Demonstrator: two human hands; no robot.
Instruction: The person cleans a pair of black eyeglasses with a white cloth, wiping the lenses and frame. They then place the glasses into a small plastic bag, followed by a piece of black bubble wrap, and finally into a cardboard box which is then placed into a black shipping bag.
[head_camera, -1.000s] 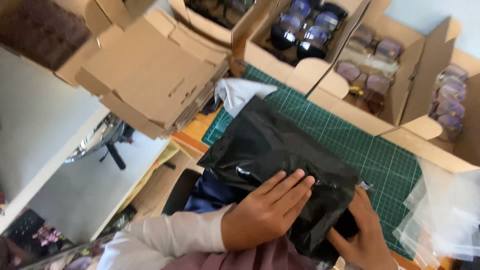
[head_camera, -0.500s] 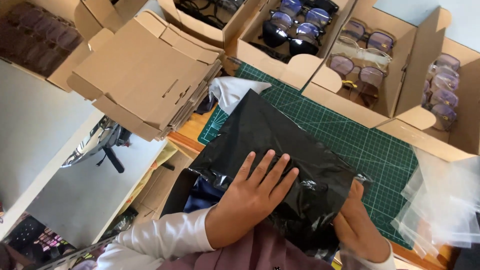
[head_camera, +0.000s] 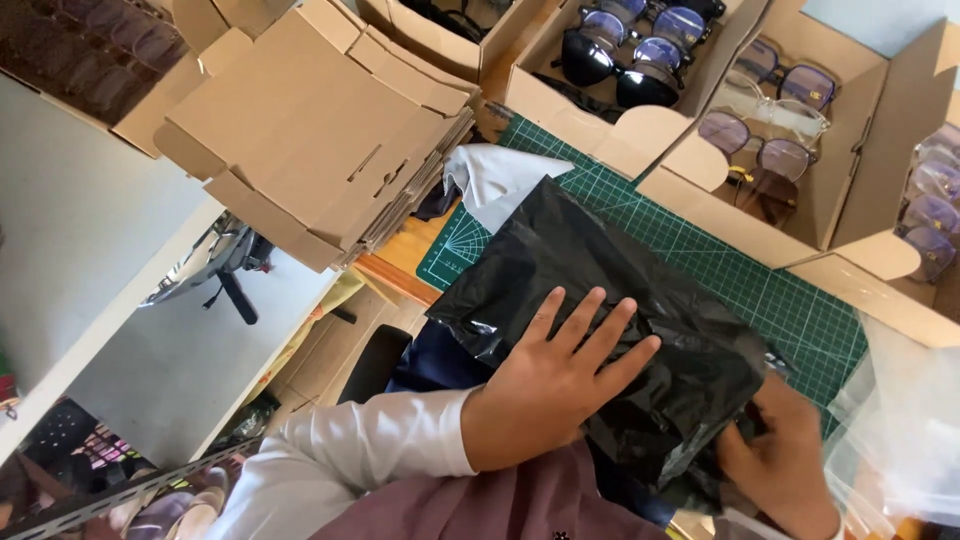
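Left hand (head_camera: 560, 385): flat on top of the black plastic bag (head_camera: 610, 320), palm down, fingers spread and pointing away from the body; nothing pinched — it presses the bag down.
Right hand (head_camera: 785, 455): at the bag's near right corner, fingers tucked under the crumpled edge, gripping that edge; the fingertips are hidden by the plastic.
Black plastic bag: lies on the green cutting mat (head_camera: 700, 260), near end hanging over the worktop edge toward the body; surface wrinkled and shiny, bulging under the left hand.
Sleeve (head_camera: 370, 465): white, on the left forearm, ending at the wrist.
White cloth (head_camera: 500, 180): on the mat just beyond the bag's far corner, partly tucked under it.
Flat cardboard stack (head_camera: 320, 130): unfolded boxes piled at the left end of the worktop, beside the cloth.
Open boxes of glasses (head_camera: 770, 130): in a row along the far side of the mat — dark lenses in one (head_camera: 620, 60), pale tinted lenses in the others.
Clear plastic sleeves (head_camera: 900, 430): heaped at the right, just beside the right hand.
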